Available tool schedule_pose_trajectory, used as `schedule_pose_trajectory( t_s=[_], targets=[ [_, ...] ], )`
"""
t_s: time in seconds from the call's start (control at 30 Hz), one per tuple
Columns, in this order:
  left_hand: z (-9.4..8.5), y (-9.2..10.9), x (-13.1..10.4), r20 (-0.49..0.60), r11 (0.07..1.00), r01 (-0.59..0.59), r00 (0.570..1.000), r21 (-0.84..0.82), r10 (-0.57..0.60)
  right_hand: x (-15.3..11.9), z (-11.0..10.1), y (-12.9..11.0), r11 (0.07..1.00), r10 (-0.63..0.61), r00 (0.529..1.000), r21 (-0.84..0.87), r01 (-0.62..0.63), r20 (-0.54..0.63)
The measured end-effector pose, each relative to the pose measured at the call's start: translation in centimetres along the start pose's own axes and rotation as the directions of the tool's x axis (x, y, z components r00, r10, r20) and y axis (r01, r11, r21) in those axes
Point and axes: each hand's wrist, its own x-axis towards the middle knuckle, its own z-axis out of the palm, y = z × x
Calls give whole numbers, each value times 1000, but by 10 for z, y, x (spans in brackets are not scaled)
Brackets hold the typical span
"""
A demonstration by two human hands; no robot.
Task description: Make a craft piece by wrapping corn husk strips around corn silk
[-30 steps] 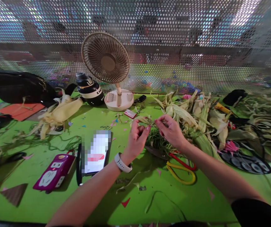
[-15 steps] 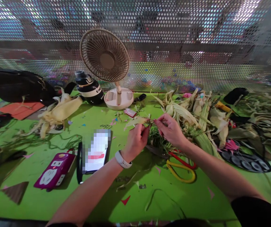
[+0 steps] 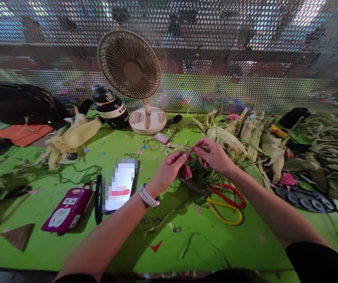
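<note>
My left hand (image 3: 170, 169) and my right hand (image 3: 214, 155) meet near the middle of the green table (image 3: 192, 251). Both pinch at a small pale strip of corn husk (image 3: 177, 147), whose end sticks out to the left; the part between my fingertips is hidden. A watch on a pale band (image 3: 149, 195) is on my left wrist. Under my hands lies a tangle of thin green strands (image 3: 204, 175). Scissors with red and yellow handles (image 3: 228, 223) rest just in front, their blades partly below the strands. Dry corn husks (image 3: 226, 138) are heaped beyond my right hand.
A fan (image 3: 133, 72) and a dark bottle (image 3: 110, 109) stand at the back, before a perforated metal screen (image 3: 201, 63). To the left lie a phone (image 3: 121, 188), a purple power strip (image 3: 68, 212), more husks (image 3: 80, 134) and a black bag (image 3: 18, 103). Paper scraps (image 3: 156, 247) are scattered about.
My left hand has turned and loosened from a tight curl, its fingers now more extended, thumb toward the right hand. My right hand stays close to the same spot. The view has shifted slightly.
</note>
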Motion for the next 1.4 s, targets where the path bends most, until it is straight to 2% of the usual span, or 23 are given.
schedule_pose_trajectory(
  t_s=[0.13, 0.23, 0.33, 0.47, 0.53, 0.63, 0.7, 0.83, 1.0, 1.1, 1.17, 1.27, 1.33, 1.4],
  targets=[
    [-1, 1, 3, -147, 994, -107, 984, -6, 105, 1, -3, 2, 1000, -2, 1000, -19, 1, -11],
    [-3, 0, 6, -197, 994, -106, 975, 7, 105, -1, -3, -1, 1000, 13, 999, 9, -13, 39],
    [-6, 2, 6, -159, 990, -125, 978, 59, 132, -4, -2, -7, 1000, 18, 996, 11, -19, 93],
    [-9, 10, 4, -55, 947, -208, 972, 246, 228, -7, -2, -12, 999, 19, 988, -36, -14, 152],
    [-11, 15, 2, -23, 926, -243, 965, 288, 261, -7, -2, -13, 999, 14, 991, -46, -8, 131],
    [-13, 19, 1, -4, 937, -243, 968, 253, 252, -7, -1, -12, 997, 10, 998, -74, -5, 66],
    [-14, 20, 1, -41, 951, -234, 968, 204, 247, -7, 0, -10, 995, -16, 999, -98, 19, 32],
    [-13, 22, -1, -143, 951, -244, 951, 191, 273, -5, -1, -6, 970, -146, 989, -202, 136, -32],
    [-12, 22, 0, -140, 965, -219, 961, 141, 239, -2, -4, -3, 958, -193, 978, -231, 171, -79],
    [-13, 17, 3, -157, 987, -157, 975, 15, 157, -2, -2, -3, 965, -181, 981, -206, 163, -71],
    [-12, 14, 4, -120, 995, -92, 989, -32, 88, -2, 1, -2, 971, -173, 985, -171, 165, -30],
    [-9, 11, 4, -50, 1000, -23, 998, 12, 23, -2, 5, 2, 976, -174, 985, -133, 172, -2],
    [-8, 12, 5, -77, 1000, -21, 997, 10, 22, -2, 6, 3, 960, -215, 974, -197, 198, -69],
    [-7, 13, 5, -146, 997, -31, 989, -64, 21, -5, 5, 2, 900, -332, 925, -354, 252, -186]
  ],
)
